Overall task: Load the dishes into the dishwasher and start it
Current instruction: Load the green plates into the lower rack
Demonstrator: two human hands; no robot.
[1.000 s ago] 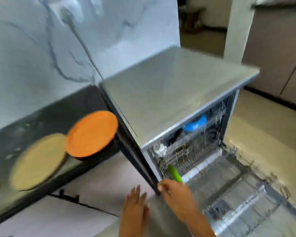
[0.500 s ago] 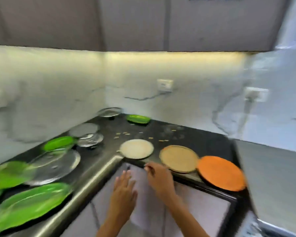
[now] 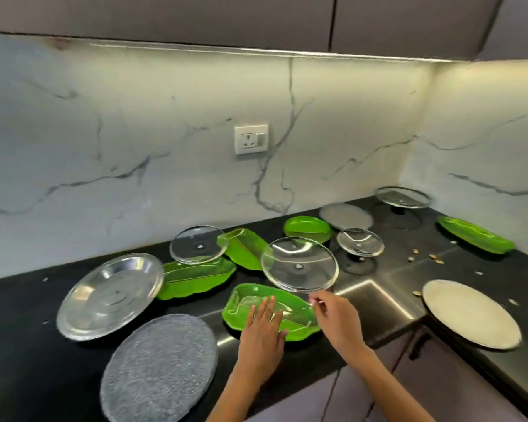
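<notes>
Many dishes lie on the black counter (image 3: 387,309). My left hand (image 3: 262,333) rests flat, fingers straight, on a green leaf-shaped plate (image 3: 244,296) at the counter's front edge. My right hand (image 3: 336,318) hovers at that plate's right end with loosely curled fingers and holds nothing I can see. Its fingertips are just below the near rim of a round clear glass plate (image 3: 299,264). The dishwasher is out of view.
A steel plate (image 3: 110,295) and a grey textured plate (image 3: 159,367) lie to the left. A white plate (image 3: 470,313) overhangs the edge at right. More green leaf plates (image 3: 195,278) and small glass plates (image 3: 360,241) fill the back. Crumbs (image 3: 433,257) dot the right side.
The view swung left from the open dishwasher to the counter corner. Both hands moved from the cabinet front up onto the counter, and the left one now lies on the green plate.
</notes>
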